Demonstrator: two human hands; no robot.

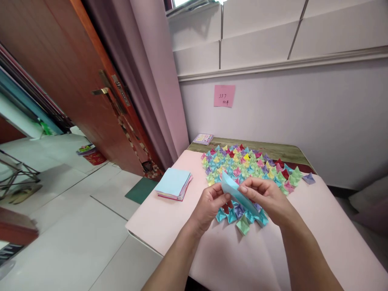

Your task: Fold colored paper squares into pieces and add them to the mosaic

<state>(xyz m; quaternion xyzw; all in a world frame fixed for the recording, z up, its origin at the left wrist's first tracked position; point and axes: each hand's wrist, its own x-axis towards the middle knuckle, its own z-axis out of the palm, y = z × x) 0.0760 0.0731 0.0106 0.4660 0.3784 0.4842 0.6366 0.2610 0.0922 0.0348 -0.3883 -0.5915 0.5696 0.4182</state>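
Observation:
Between my two hands, above the table, is a light blue sheet of folded paper (233, 186), held at a slant. My left hand (210, 204) pinches its left edge between thumb and fingers. My right hand (266, 196) grips the upper right side, thumb lying on the paper. Beneath and behind spread many small folded paper pieces (242, 163) in blue, green, yellow, pink, red and purple. A few blue ones and a green piece (243, 224) lie nearer to me, just below the hands. The paper's lower end partly overlaps them in view.
A stack of square paper (174, 182), light blue on top, sits at the left of the pink-covered table (169, 226). A small pack of cards (203, 139) lies at the back. One purple piece (309, 178) rests apart at the right. A wooden door (75, 81) stands left.

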